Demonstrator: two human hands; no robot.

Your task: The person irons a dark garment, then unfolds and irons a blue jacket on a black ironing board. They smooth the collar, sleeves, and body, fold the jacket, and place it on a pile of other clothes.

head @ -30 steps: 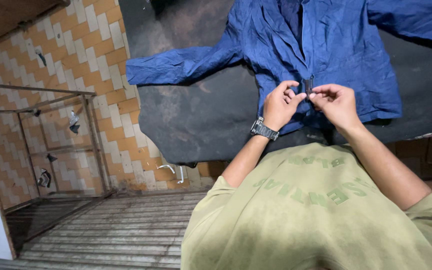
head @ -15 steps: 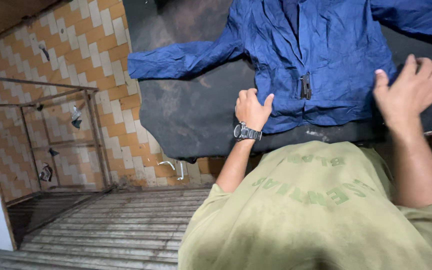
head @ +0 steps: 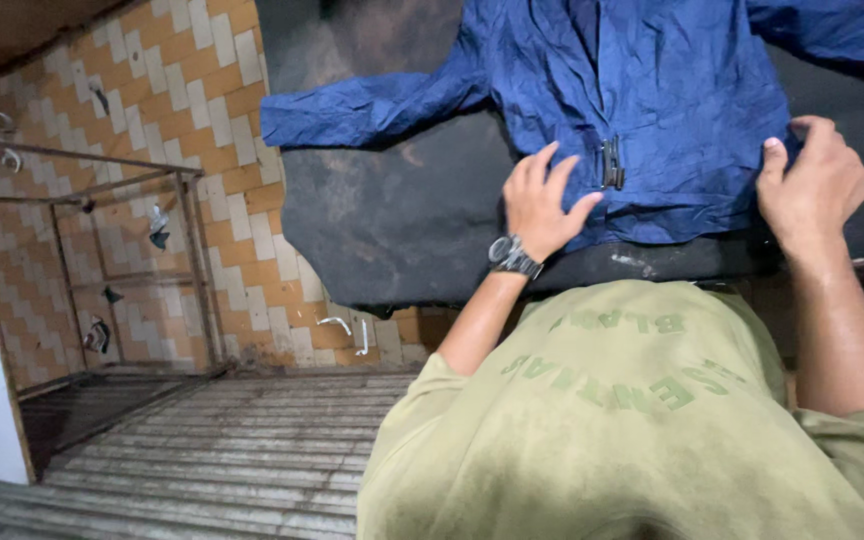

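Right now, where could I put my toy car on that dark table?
Bare dark table lies below the jacket's sleeve, beside the left hand. The middle is crowded: the blue jacket covers it, with the right hand on the hem.

A blue shirt [head: 642, 110] covers most of the dark padded table [head: 392, 230], leaving bare surface open only left of the shirt, below its outstretched sleeve. The left hand [head: 542, 205] lies flat on the shirt's hem and the right hand [head: 817, 185] grips the hem's far end, with the metal buckle [head: 610, 162] between them. Left of the table, a metal frame [head: 132, 270] stands against the tiled wall [head: 152, 110].
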